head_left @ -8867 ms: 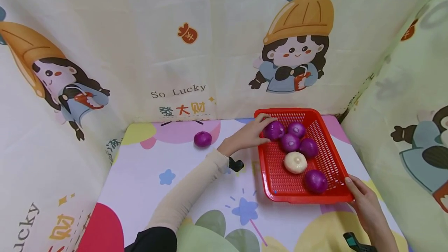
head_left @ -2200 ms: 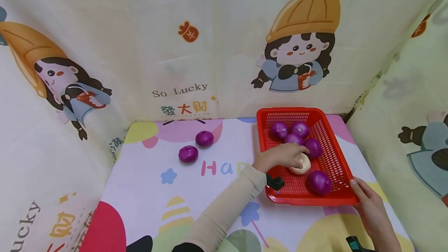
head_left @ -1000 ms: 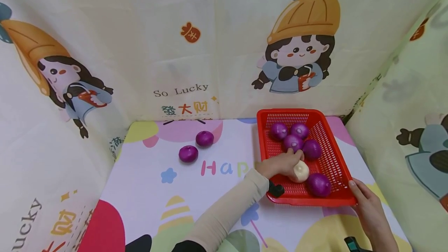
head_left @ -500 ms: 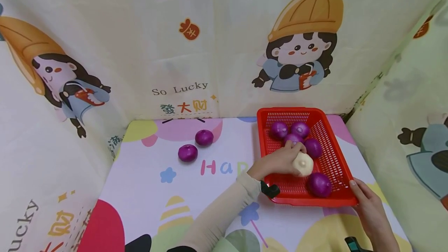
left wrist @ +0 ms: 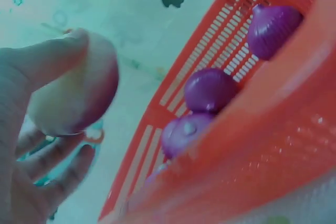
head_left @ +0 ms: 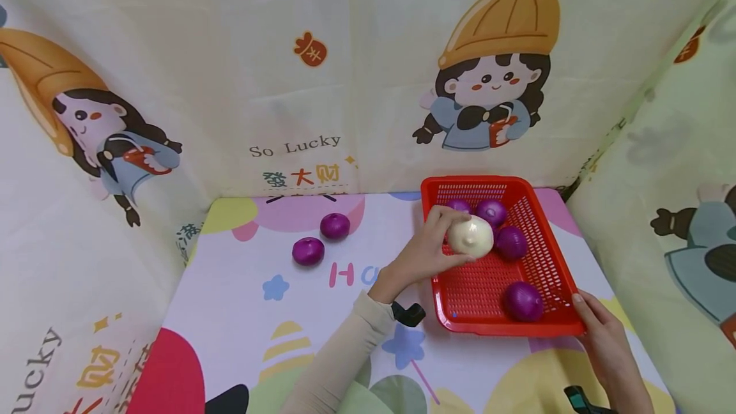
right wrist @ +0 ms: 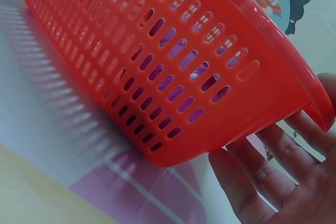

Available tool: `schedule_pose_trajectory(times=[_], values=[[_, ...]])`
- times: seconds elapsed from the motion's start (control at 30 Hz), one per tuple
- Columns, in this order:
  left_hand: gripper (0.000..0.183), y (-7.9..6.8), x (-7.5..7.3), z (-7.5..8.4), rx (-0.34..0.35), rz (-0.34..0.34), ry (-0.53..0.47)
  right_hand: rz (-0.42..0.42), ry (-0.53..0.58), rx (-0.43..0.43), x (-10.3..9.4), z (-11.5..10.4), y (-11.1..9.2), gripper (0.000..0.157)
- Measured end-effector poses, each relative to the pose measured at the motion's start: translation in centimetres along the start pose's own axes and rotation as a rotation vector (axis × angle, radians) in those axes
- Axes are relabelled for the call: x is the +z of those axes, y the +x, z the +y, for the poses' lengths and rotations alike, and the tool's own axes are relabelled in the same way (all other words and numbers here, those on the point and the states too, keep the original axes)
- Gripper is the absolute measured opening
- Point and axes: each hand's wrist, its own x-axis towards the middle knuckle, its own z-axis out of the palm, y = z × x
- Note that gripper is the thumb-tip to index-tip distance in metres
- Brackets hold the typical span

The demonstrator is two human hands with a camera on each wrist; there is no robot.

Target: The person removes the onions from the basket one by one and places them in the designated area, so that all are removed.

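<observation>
My left hand (head_left: 422, 248) pinches a white onion (head_left: 473, 237) between thumb and fingers, raised over the left side of a red slotted plastic basket (head_left: 460, 326). Up close in the left wrist view the onion (left wrist: 79, 87) is clear of the basket and looks purplish on one side. Inside the basket lie several purple onions, one alone near the front (head_left: 523, 301) and others grouped at the back (head_left: 510, 243), partly hidden by the white one. My right hand (head_left: 606, 337) holds the basket's front right corner; the right wrist view has its fingers (right wrist: 286, 153) under the rim.
Two purple onions, one farther back (head_left: 335, 226) and one nearer (head_left: 308, 251), sit on the patterned tablecloth (head_left: 230, 312) left of the basket. A printed curtain (head_left: 374, 82) encloses the table at the back and both sides.
A second purple onion came to lie on the table left of the basket. My left hand then gripped the white onion and lifted it up and leftward. The right hand stays at the corner.
</observation>
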Motion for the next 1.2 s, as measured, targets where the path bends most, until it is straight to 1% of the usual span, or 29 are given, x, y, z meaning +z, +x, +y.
schedule_pose_trajectory(times=[0.1,0.2,0.33,0.53,0.7,0.83,0.93,1.07,1.2], values=[[0.073,-1.2,-1.0,-0.6,0.025,0.097,0.002,0.001,0.003,-0.005,0.0,0.0,0.0,0.020],[0.074,-2.4,-2.0,-1.4,0.019,0.168,0.003,-0.005,0.003,-0.001,-0.1,0.0,0.0,0.017],[0.074,-3.9,-3.2,-2.7,-0.007,0.222,0.032,-0.005,0.011,0.013,-0.1,0.0,0.0,0.015],[0.071,-5.9,-4.6,-4.4,-0.048,0.289,0.098,0.004,0.011,0.029,-0.1,0.0,0.1,0.017],[0.069,-7.4,-5.4,-5.6,-0.106,0.325,0.161,-0.003,0.019,0.019,-0.1,0.0,0.1,0.015],[0.069,-8.5,-5.8,-6.6,-0.145,0.326,0.215,-0.007,0.017,0.012,-0.1,0.0,0.1,0.015],[0.068,-9.2,-6.0,-7.5,-0.145,0.324,0.297,-0.009,0.012,0.011,-0.1,0.0,0.2,0.016],[0.069,-10.2,-6.2,-8.7,-0.127,0.335,0.423,-0.009,0.026,0.011,-0.1,0.0,0.2,0.014],[0.070,-11.2,-6.4,-9.5,-0.124,0.346,0.500,-0.010,0.049,0.002,-0.2,0.2,0.1,0.013]])
